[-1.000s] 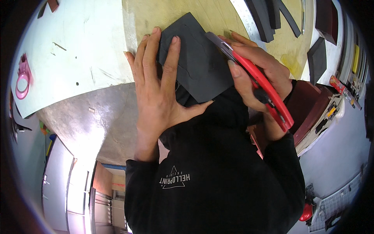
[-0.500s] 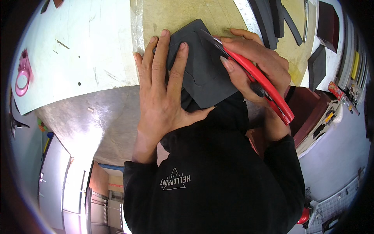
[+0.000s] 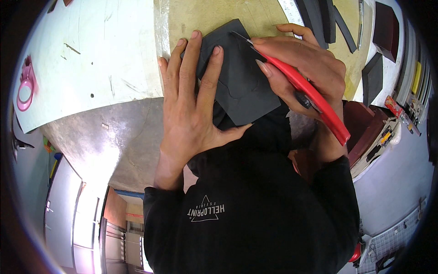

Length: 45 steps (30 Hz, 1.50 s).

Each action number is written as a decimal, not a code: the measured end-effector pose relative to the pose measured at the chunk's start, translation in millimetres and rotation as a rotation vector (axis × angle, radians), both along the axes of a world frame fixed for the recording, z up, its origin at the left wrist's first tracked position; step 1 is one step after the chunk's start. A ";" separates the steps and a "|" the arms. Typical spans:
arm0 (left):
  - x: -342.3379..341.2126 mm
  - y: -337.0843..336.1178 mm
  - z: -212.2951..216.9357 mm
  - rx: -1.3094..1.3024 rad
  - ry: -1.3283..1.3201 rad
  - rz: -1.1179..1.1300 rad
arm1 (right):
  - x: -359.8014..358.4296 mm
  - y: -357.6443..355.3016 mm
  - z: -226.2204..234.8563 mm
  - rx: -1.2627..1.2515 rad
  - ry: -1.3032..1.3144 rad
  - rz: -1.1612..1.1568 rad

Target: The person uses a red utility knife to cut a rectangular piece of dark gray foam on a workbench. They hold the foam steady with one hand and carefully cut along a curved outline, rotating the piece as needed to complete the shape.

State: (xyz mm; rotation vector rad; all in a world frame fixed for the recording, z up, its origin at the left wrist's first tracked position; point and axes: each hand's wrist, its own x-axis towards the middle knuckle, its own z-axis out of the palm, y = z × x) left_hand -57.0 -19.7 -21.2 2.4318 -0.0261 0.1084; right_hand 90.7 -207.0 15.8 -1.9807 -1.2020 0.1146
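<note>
My left hand [image 3: 191,109] lies flat, palm down, fingers spread and pointing away from me, thumb stretched out to the right. My right hand [image 3: 305,68] is curled closed in a grip, index finger extended forward, wrist bent. Both forearms wear black sleeves.

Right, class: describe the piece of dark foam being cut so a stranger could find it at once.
Start at the yellowish cutting board on the pale worktop. At its near edge lies a dark grey foam sheet, pinned flat by the left hand. Unlike the dark offcuts farther back, the red utility knife in the right hand touches it.
</note>
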 end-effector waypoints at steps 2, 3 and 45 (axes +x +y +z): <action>1.2 0.0 -1.5 -0.007 -0.018 0.001 | 1.5 1.4 3.6 -0.021 -0.033 0.004; 0.7 -0.1 -2.2 -0.008 -0.026 0.002 | 1.6 2.0 4.5 -0.028 -0.049 0.007; -1.6 -7.8 -8.5 0.047 -0.082 0.100 | -22.4 17.6 11.3 -0.101 -0.023 -0.185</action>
